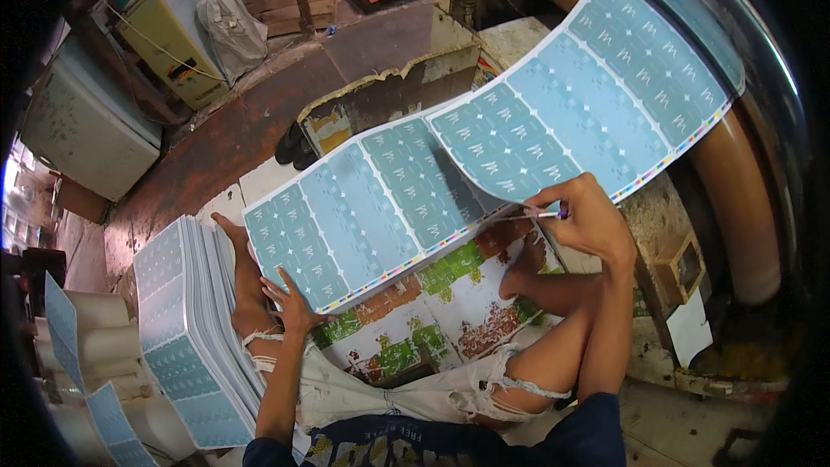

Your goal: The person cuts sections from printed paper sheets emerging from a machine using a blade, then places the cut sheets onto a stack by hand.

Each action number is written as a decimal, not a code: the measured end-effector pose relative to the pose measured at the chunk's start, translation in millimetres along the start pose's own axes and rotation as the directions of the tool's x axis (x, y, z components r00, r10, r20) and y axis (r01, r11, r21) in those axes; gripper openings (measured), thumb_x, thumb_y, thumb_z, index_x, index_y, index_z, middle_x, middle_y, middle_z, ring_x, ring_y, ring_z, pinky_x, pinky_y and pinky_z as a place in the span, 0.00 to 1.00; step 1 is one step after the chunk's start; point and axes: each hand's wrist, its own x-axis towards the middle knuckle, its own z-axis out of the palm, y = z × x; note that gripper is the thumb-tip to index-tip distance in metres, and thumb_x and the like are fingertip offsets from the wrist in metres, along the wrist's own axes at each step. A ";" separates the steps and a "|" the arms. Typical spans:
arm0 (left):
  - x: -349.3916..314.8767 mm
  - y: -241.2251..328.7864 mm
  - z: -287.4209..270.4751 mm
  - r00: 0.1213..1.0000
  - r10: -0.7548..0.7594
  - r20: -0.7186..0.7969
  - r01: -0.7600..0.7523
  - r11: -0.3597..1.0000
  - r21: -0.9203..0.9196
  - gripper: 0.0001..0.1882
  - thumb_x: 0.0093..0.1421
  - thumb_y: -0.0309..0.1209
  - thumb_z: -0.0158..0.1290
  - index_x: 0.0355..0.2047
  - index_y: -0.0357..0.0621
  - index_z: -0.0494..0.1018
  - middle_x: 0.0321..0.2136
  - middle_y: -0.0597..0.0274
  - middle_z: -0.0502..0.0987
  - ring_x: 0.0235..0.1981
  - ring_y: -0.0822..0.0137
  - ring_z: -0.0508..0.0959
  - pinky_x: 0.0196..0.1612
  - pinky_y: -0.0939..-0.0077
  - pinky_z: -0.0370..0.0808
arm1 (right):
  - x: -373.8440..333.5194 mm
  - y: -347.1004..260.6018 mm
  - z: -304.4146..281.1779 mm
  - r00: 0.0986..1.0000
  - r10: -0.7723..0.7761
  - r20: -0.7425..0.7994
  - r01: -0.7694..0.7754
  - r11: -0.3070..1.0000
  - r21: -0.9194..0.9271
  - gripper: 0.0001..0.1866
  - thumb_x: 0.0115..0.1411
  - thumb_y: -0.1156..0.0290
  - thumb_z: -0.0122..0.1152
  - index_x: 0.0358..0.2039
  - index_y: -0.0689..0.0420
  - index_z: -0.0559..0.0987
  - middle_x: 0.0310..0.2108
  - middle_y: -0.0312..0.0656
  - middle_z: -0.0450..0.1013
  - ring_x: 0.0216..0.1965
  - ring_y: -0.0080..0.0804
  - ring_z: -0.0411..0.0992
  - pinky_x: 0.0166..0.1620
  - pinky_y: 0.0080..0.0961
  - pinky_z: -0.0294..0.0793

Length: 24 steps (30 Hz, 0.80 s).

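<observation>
A long teal-and-light-blue printed sheet (350, 216) lies slantwise across my lap. Over its right part curves an upper printed sheet (588, 91), which runs from a roller at the upper right. My left hand (292, 304) touches the near left corner of the lower sheet, its fingers spread. At the upper sheet's near edge, my right hand (592, 220) is closed round a small tool (560, 209) with a purple-and-white handle. A thin metal part points left from it; its exact kind is unclear. The right fingertips also meet the sheet's edge.
A tall stack of printed sheets (194, 329) stands at my left, beside pale rolls (108, 342). Machine rollers (735, 207) and a small wooden box (679, 268) are on the right. Paint-worn tiles (432, 303) show between my legs. Farther back stand an old refrigerator (86, 121) and a sack (232, 26).
</observation>
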 end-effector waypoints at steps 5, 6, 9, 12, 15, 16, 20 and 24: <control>22.8 76.8 24.1 0.887 0.436 0.150 -0.437 0.899 -0.027 0.63 0.41 0.50 0.69 0.69 0.41 0.42 0.69 0.39 0.35 0.70 0.39 0.36 0.62 0.29 0.45 | -7.6 8.4 12.4 0.986 -0.125 0.108 0.104 0.978 0.181 0.13 0.43 0.73 0.62 0.31 0.61 0.84 0.24 0.53 0.77 0.23 0.40 0.77 0.29 0.29 0.74; 24.8 104.3 28.0 0.815 0.550 0.180 -0.551 0.833 -0.048 0.54 0.52 0.49 0.61 0.69 0.42 0.42 0.70 0.44 0.36 0.70 0.43 0.38 0.64 0.31 0.45 | -7.5 7.9 14.7 0.978 -0.139 0.157 0.114 0.980 0.162 0.13 0.43 0.72 0.62 0.31 0.60 0.84 0.22 0.53 0.76 0.21 0.40 0.76 0.28 0.29 0.73; 31.5 168.4 54.6 0.695 0.699 0.171 -0.698 0.712 -0.073 0.42 0.65 0.51 0.43 0.69 0.42 0.40 0.71 0.53 0.38 0.71 0.52 0.42 0.66 0.37 0.44 | -6.5 11.7 22.4 0.961 -0.185 0.207 0.151 0.973 0.173 0.12 0.43 0.70 0.63 0.29 0.59 0.85 0.19 0.53 0.74 0.17 0.39 0.72 0.24 0.31 0.69; 44.0 188.4 85.3 0.706 0.647 0.288 -0.666 0.745 -0.042 0.40 0.66 0.48 0.41 0.69 0.42 0.39 0.71 0.53 0.38 0.71 0.55 0.41 0.67 0.39 0.44 | 0.0 1.3 22.3 0.921 -0.265 0.285 0.223 0.960 0.169 0.11 0.44 0.68 0.62 0.25 0.63 0.82 0.18 0.56 0.72 0.19 0.48 0.72 0.26 0.34 0.70; 65.6 161.6 90.9 0.712 0.669 0.214 -0.685 0.729 0.000 0.33 0.68 0.48 0.36 0.64 0.36 0.55 0.65 0.47 0.56 0.63 0.52 0.64 0.63 0.40 0.57 | 10.3 -19.1 29.2 0.897 -0.269 0.351 0.215 0.959 0.184 0.11 0.44 0.67 0.62 0.22 0.64 0.81 0.17 0.57 0.70 0.21 0.52 0.72 0.28 0.37 0.70; 67.3 171.1 69.1 0.757 0.596 0.266 -0.489 0.788 -0.373 0.33 0.68 0.49 0.38 0.63 0.35 0.58 0.60 0.47 0.63 0.56 0.53 0.70 0.57 0.43 0.65 | 12.2 -17.4 31.0 0.914 -0.219 0.342 0.171 0.971 0.164 0.11 0.44 0.67 0.62 0.22 0.64 0.81 0.17 0.57 0.70 0.21 0.52 0.72 0.28 0.37 0.70; 23.1 221.3 -25.0 0.629 0.594 0.502 0.621 0.006 -0.784 0.31 0.67 0.50 0.42 0.58 0.36 0.63 0.50 0.50 0.73 0.43 0.57 0.79 0.45 0.56 0.78 | 18.6 -12.0 45.5 0.837 -0.327 0.438 0.275 0.945 0.180 0.12 0.43 0.67 0.63 0.19 0.65 0.78 0.15 0.55 0.70 0.21 0.51 0.72 0.28 0.38 0.71; -10.8 246.8 -67.3 0.699 0.463 0.544 0.636 -0.054 -0.770 0.20 0.61 0.36 0.58 0.48 0.36 0.69 0.42 0.56 0.76 0.40 0.66 0.79 0.42 0.68 0.79 | 14.0 -13.9 70.2 0.824 -0.491 0.282 0.447 0.870 0.209 0.16 0.50 0.61 0.67 0.24 0.63 0.80 0.17 0.52 0.72 0.21 0.47 0.73 0.27 0.37 0.70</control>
